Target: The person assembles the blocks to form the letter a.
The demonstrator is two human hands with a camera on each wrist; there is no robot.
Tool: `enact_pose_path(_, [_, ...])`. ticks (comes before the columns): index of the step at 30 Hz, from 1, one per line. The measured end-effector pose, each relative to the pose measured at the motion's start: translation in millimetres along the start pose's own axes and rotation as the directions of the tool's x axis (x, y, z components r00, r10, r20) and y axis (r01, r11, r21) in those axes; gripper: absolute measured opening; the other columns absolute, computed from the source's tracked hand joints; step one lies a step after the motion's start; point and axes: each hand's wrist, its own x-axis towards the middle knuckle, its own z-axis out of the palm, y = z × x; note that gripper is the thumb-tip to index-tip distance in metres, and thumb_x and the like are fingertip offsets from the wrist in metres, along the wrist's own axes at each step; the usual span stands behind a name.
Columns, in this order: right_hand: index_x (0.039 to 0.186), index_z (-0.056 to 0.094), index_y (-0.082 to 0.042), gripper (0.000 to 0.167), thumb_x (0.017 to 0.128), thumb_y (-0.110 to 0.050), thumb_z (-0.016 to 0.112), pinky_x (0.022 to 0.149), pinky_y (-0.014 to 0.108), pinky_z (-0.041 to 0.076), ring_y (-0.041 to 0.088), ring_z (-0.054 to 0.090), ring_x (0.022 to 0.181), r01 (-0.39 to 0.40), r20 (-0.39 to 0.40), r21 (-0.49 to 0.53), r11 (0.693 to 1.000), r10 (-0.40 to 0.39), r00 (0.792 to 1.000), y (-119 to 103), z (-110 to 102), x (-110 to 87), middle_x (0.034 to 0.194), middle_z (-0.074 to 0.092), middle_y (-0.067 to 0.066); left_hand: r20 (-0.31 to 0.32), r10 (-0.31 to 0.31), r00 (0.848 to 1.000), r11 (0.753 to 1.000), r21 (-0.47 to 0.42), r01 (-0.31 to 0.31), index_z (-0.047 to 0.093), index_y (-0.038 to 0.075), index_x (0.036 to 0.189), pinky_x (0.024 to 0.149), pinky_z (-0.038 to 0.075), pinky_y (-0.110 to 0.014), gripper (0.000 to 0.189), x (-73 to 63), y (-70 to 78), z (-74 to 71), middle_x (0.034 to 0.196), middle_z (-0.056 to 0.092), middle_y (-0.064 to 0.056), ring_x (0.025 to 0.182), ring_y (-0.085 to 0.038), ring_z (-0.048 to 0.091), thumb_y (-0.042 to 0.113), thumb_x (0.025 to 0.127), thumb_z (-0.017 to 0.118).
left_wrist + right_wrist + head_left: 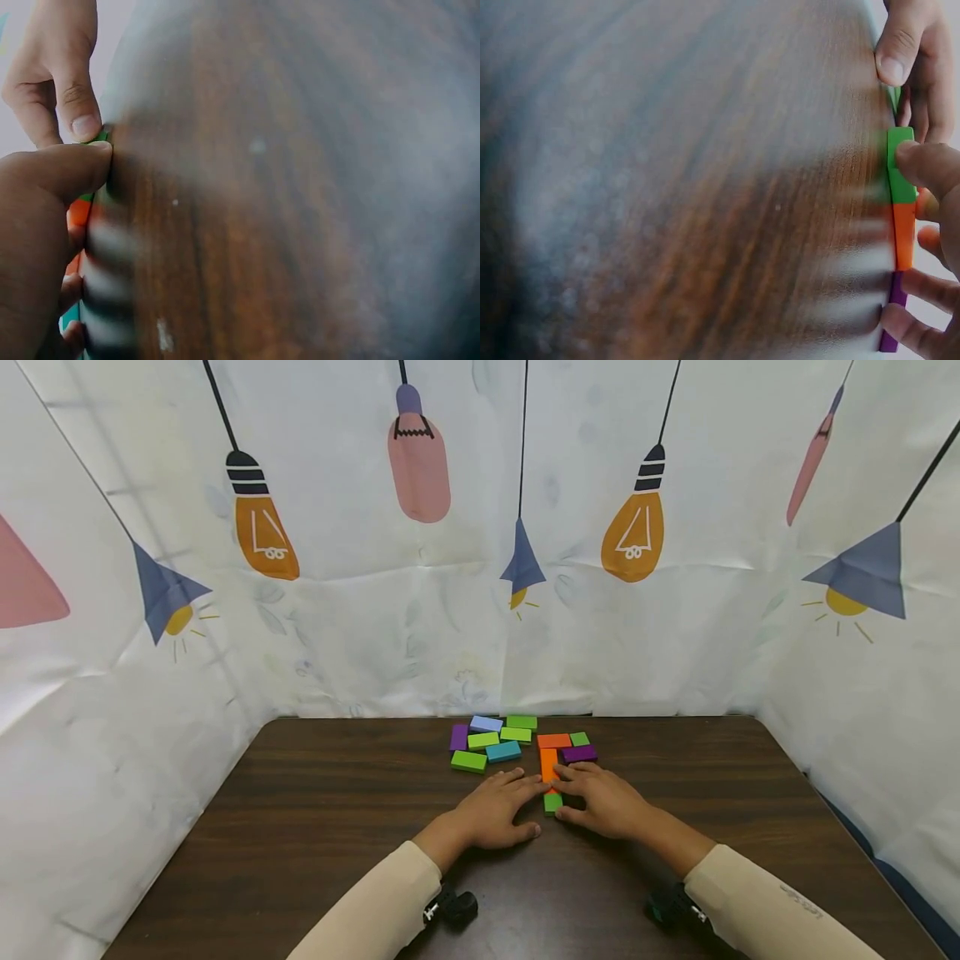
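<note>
Orange and green rectangular blocks form a column on the table. My left hand reaches in from the left, fingers extended, fingertips at the upright orange block; its thumb lies apart from the column. My right hand has its fingers spread over the same orange block, and its thumb touches the green block at the near end. The fingers partly hide the column. A red-orange block lies crosswise at the far end. Beside it are a small green block and a purple block, close to my right fingertips.
Left of the column lies a loose group of several blocks, among them a teal block, a light blue block and a purple block. The dark wooden table meets a printed cloth at its back edge.
</note>
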Motion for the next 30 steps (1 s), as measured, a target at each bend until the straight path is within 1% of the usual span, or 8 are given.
enact_pose_path(3, [0.144, 0.06, -0.011, 0.055, 0.098, -0.04, 0.069, 0.105, 0.063, 0.042, 0.038, 0.049, 0.137, 0.007, -0.003, -0.003, 1.0, -0.007, 1.0, 0, 0, 0.8, 0.153, 0.05, 0.011, -0.044, 0.011, 0.999, 1.0, 0.014, -0.01, 0.042, 0.022, 0.158, 0.12, 0.027, -0.048, 0.065, 2.0, -3.8, -0.2, 0.158, 0.043, 0.002, 0.15, -0.023, 0.032, 0.047, 0.101, 0.061])
enact_pose_path(7, [0.144, 0.061, -0.011, 0.055, 0.098, -0.041, 0.069, 0.105, 0.062, 0.042, 0.037, 0.051, 0.135, 0.0, 0.0, 0.002, 1.0, 0.0, 1.0, 0, 0, 1.5, 0.152, 0.051, 0.009, -0.143, 0.004, 0.99, 0.999, 0.04, 0.002, 0.057, 0.019, 0.147, 0.112, 0.04, -0.042, 0.049, 4.4, -9.6, -6.6, 0.144, 0.058, 0.0, 0.137, -0.02, 0.049, 0.038, 0.102, 0.062])
enact_pose_path(11, [0.144, 0.061, -0.012, 0.056, 0.098, -0.042, 0.069, 0.105, 0.062, 0.042, 0.036, 0.051, 0.136, -0.009, 0.002, 0.001, 1.0, 0.009, 1.0, 0, 1, 1.7, 0.152, 0.052, 0.008, -0.269, -0.034, 0.963, 0.992, 0.111, 0.066, 0.069, 0.018, 0.132, 0.103, 0.049, -0.04, 0.035, 5.4, -16.4, -15.9, 0.128, 0.067, 0.001, 0.121, -0.019, 0.061, 0.034, 0.101, 0.064])
enact_pose_path(15, [0.144, 0.061, -0.012, 0.056, 0.098, -0.043, 0.069, 0.105, 0.061, 0.042, 0.035, 0.051, 0.136, -0.014, 0.001, -0.004, 1.0, 0.014, 1.0, 1, 2, 1.4, 0.152, 0.052, 0.008, -0.359, -0.089, 0.929, 0.967, 0.193, 0.168, 0.073, 0.018, 0.123, 0.096, 0.051, -0.044, 0.027, 5.8, -25.1, -22.4, 0.119, 0.07, 0.0, 0.111, -0.024, 0.063, 0.031, 0.1, 0.067])
enact_pose_path(19, [0.144, 0.061, -0.012, 0.056, 0.098, -0.043, 0.069, 0.105, 0.061, 0.042, 0.034, 0.051, 0.136, -0.015, 0.002, -0.004, 1.0, 0.015, 1.0, 1, 1, 1.5, 0.152, 0.052, 0.007, -0.377, -0.16, 0.912, 0.939, 0.225, 0.258, 0.073, 0.017, 0.124, 0.097, 0.048, -0.048, 0.029, 7.8, -35.2, -23.9, 0.122, 0.069, -0.001, 0.113, -0.026, 0.06, 0.032, 0.099, 0.068])
enact_pose_path(22, [0.144, 0.061, -0.013, 0.056, 0.098, -0.043, 0.069, 0.105, 0.06, 0.043, 0.034, 0.051, 0.136, -0.014, 0.004, -0.005, 1.0, 0.014, 1.0, 1, 1, 1.8, 0.152, 0.052, 0.007, -0.371, -0.199, 0.907, 0.931, 0.218, 0.294, 0.073, 0.017, 0.125, 0.096, 0.047, -0.049, 0.03, 9.5, -40.4, -23.4, 0.124, 0.068, -0.002, 0.113, -0.026, 0.059, 0.033, 0.099, 0.069])
enact_pose_path(25, [0.144, 0.061, -0.013, 0.056, 0.098, -0.044, 0.069, 0.105, 0.059, 0.043, 0.033, 0.051, 0.136, -0.013, 0.006, -0.009, 1.0, 0.013, 1.0, 1, 1, 1.8, 0.151, 0.052, 0.006, -0.369, -0.208, 0.906, 0.929, 0.216, 0.301, 0.074, 0.017, 0.123, 0.095, 0.047, -0.049, 0.029, 10.6, -42.3, -22.4, 0.123, 0.069, -0.001, 0.111, -0.027, 0.059, 0.032, 0.098, 0.07])
enact_pose_path(30, [0.143, 0.062, -0.013, 0.056, 0.097, -0.043, 0.069, 0.105, 0.057, 0.044, 0.033, 0.052, 0.135, -0.008, -0.001, -0.012, 1.0, 0.008, 1.0, 0, 1, 1.3, 0.151, 0.053, 0.006, -0.381, -0.182, 0.907, 0.927, 0.24, 0.287, 0.077, 0.019, 0.115, 0.095, 0.048, -0.049, 0.021, 13.2, -42.9, -21.3, 0.12, 0.069, 0.0, 0.11, -0.026, 0.058, 0.03, 0.098, 0.071])
